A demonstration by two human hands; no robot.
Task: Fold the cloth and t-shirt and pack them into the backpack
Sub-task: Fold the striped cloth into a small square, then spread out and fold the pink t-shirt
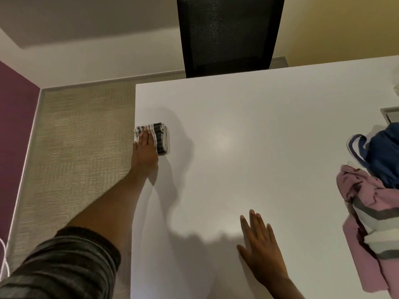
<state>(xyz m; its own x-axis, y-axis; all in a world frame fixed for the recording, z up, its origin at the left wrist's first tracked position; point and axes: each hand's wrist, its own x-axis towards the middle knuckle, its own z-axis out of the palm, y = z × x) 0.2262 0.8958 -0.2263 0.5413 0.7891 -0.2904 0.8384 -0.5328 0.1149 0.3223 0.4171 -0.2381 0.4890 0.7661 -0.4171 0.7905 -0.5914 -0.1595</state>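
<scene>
**Folded cloth sits right at the table's edge**

Far left, the left hand [145,147] lies flat, fingers straight, on the small striped cloth [160,138]. The cloth is a folded bundle at the very left edge of the white table [237,126]. Mid-table, the right hand [260,244] rests open, palm down, holding nothing. At the right, the pink t-shirt [367,212] lies crumpled against the blue backpack [384,156]. My worry is that a careless sideways drag could slide the cloth off the edge, or pull its folds loose.
</scene>
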